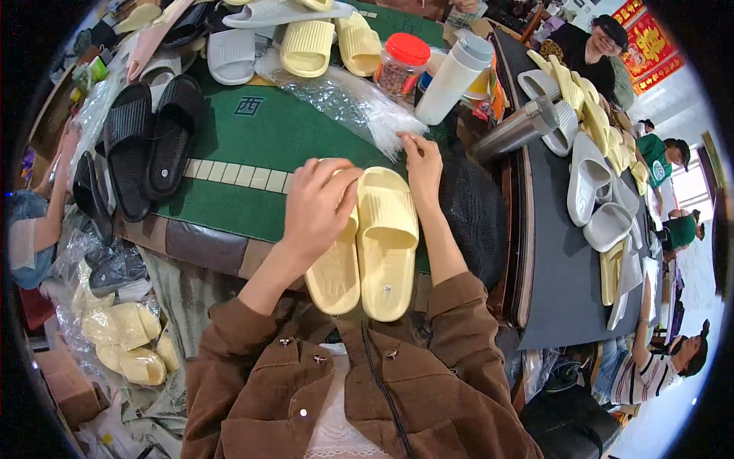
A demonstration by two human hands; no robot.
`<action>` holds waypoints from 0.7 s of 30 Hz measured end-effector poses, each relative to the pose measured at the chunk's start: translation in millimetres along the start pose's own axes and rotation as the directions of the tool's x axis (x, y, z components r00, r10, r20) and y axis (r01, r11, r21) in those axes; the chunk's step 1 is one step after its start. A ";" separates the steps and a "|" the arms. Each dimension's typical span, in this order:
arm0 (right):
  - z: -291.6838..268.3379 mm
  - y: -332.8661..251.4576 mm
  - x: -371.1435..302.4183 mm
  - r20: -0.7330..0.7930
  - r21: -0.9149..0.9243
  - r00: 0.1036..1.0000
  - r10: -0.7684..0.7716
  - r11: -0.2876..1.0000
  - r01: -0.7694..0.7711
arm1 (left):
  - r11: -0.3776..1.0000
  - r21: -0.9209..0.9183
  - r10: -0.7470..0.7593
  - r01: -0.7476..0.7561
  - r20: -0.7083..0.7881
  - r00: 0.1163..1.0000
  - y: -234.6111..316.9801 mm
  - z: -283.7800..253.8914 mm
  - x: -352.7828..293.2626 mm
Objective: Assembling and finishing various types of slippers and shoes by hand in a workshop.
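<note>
A pair of pale yellow slide slippers lies side by side in front of me, toes pointing away, at the near edge of the green table mat. Curled over the upper strap of the left slipper is my left hand, which hides most of that strap. My right hand, beyond the right slipper's toe, has its thumb and fingers pinched on the edge of a stack of clear plastic bags. The bags spread across the mat toward the far left.
Black slippers lie at left, grey and yellow ones at the far edge. A red-lidded jar, white bottle and steel tumbler stand far right. Bagged slippers sit lower left. Several people are around a dark table.
</note>
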State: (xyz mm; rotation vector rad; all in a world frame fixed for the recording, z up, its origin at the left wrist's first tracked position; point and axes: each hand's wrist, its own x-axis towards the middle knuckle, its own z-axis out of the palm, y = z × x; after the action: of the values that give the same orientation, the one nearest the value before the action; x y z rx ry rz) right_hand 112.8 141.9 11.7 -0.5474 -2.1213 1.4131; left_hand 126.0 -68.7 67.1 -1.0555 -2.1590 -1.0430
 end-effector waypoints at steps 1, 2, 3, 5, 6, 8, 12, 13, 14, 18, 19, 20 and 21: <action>-0.5 -2.1 -2.5 -0.010 -0.020 0.996 -0.093 0.995 0.093 | 1.000 -0.030 -0.002 0.003 0.015 1.000 -1.7 6.7 3.9; -1.0 -3.9 -5.6 -0.019 -0.042 0.983 -0.185 0.982 0.184 | 0.998 -0.061 -0.003 0.005 0.029 1.000 -4.3 13.6 7.3; -2.6 -9.1 -9.5 -0.013 -0.042 0.982 -0.190 0.981 0.189 | 0.997 -0.073 -0.027 0.033 0.092 0.995 -8.2 21.0 9.5; -9.3 -27.1 -21.8 0.017 0.117 0.988 -0.151 0.982 0.148 | 0.985 -0.095 -0.124 0.141 0.168 0.978 -5.9 31.8 14.2; -13.9 -32.2 -27.1 0.021 0.116 0.988 -0.154 0.982 0.150 | 0.964 -0.114 -0.207 0.241 0.249 0.946 -4.3 37.3 17.0; -21.6 -42.0 -37.8 0.102 0.168 0.973 -0.209 0.967 0.190 | 0.966 -0.170 -0.157 0.195 0.215 0.964 -6.8 41.8 19.6; -42.4 -75.6 -59.5 0.252 0.393 0.956 -0.150 0.919 0.041 | 0.904 -0.347 -0.131 0.250 0.332 0.934 -3.9 32.5 22.4; -44.8 -77.4 -63.1 0.252 0.393 0.956 -0.148 0.919 0.039 | 0.875 -0.395 -0.138 0.280 0.352 0.926 -1.1 29.1 23.0; -46.6 -78.6 -66.3 0.286 0.426 0.950 -0.127 0.905 -0.007 | 0.843 -0.441 -0.143 0.310 0.371 0.918 1.3 26.7 23.0; -54.2 -86.9 -80.8 0.355 0.536 0.933 -0.064 0.831 -0.147 | 0.794 -0.552 -0.104 0.253 0.287 0.952 10.1 23.8 24.7; -55.5 -93.0 -86.2 0.326 0.564 0.944 -0.040 0.810 -0.161 | 0.798 -0.560 -0.053 0.220 0.298 0.953 9.5 23.0 23.6; -59.9 -95.5 -90.7 0.329 0.564 0.943 -0.042 0.810 -0.161 | 0.801 -0.569 -0.002 0.187 0.309 0.951 8.8 23.0 22.7; -67.7 -95.7 -95.0 0.301 0.638 0.946 -0.123 0.763 -0.104 | 0.849 -0.524 0.067 0.067 0.233 0.970 10.4 25.7 22.6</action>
State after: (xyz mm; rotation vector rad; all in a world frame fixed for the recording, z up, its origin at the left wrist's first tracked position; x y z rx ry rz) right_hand 225.2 98.3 102.5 -0.0171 -1.6599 2.2105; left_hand 119.0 -34.0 72.8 -1.4971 -2.0968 -1.6470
